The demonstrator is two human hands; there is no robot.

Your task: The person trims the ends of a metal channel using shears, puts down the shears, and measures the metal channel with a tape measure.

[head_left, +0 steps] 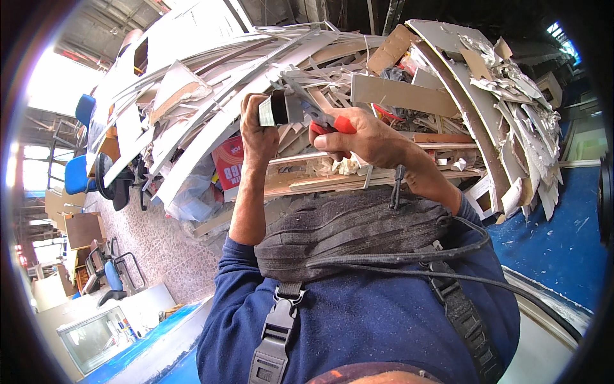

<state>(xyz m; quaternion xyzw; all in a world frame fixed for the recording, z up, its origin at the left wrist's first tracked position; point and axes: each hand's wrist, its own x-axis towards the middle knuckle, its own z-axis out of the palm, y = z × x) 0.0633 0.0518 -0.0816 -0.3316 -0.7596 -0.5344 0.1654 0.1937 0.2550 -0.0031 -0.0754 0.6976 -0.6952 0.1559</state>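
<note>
My left hand (256, 131) is closed around a short silvery metal channel (274, 110), raised in front of my chest with its dark hollow side showing. In my right hand (377, 142) is a pair of red-handled snips (343, 125), the fingers wrapped round the grips. Their grey jaws point up and left and lie at the channel's right side. Whether the blades bite into the metal, I cannot tell.
Ahead rises a heap of scrap boards and long strips (256, 83). A red box (229, 163) and clear plastic bags (195, 192) sit at its left foot. Blue chairs (77, 174) stand at the left. A black cable (409, 258) crosses my chest bag (339, 230).
</note>
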